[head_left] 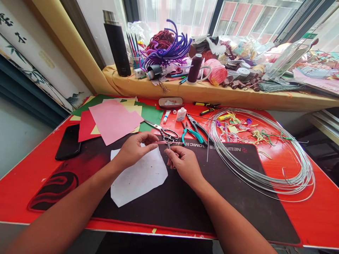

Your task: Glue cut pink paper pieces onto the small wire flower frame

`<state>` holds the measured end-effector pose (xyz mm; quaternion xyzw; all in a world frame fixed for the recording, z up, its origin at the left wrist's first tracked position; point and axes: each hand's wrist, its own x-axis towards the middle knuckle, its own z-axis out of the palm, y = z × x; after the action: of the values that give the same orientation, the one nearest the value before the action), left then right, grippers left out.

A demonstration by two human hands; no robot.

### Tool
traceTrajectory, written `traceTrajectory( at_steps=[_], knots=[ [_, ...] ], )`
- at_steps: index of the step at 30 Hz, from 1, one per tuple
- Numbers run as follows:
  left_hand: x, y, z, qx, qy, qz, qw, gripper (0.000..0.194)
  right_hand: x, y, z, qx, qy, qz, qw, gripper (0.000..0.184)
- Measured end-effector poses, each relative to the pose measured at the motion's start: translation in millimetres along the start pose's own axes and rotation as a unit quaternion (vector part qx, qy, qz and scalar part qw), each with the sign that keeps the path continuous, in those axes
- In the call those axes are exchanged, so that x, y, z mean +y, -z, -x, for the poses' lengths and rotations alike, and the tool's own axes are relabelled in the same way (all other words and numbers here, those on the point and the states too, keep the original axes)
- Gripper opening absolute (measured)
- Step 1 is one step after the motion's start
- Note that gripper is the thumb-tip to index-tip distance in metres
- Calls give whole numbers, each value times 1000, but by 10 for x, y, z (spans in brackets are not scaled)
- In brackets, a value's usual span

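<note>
My left hand (135,150) and my right hand (184,164) meet above a black desk mat (185,208), with fingertips pinching a thin pink strip (161,142) between them. A small metal piece (168,144) shows at the strip's right end, partly hidden by my right fingers. Just beyond the hands lie steel scissors (161,128) with dark handles, not held. Under my left hand lies a white paper sheet (137,178), which my left wrist partly covers.
Teal-handled pliers (192,135) lie to the right, beside a large coil of silver wire (265,155) around coloured scraps. Coloured paper sheets (113,120) and a black phone (68,142) lie left on the red table (317,211). Spools, pipe cleaners and a black flask crowd the windowsill behind.
</note>
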<state>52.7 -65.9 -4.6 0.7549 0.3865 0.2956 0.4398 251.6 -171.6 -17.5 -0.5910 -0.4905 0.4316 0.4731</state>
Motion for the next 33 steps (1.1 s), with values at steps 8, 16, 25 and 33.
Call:
traceTrajectory(
  at_steps=[8, 16, 25, 33],
  knots=[
    [28, 26, 8, -28, 0, 3, 1000, 25, 28, -5, -1, -9, 8, 24, 1000, 28],
    [23, 1, 5, -14, -3, -17, 1000, 26, 20, -10, 1, -14, 5, 31, 999, 28],
    [33, -11, 15, -9, 5, -35, 999, 26, 35, -12, 9, -20, 4, 20, 1000, 29],
    [-8, 40, -15, -32, 27, -27, 999, 28, 35, -12, 8, -20, 0, 19, 1000, 29]
  ],
)
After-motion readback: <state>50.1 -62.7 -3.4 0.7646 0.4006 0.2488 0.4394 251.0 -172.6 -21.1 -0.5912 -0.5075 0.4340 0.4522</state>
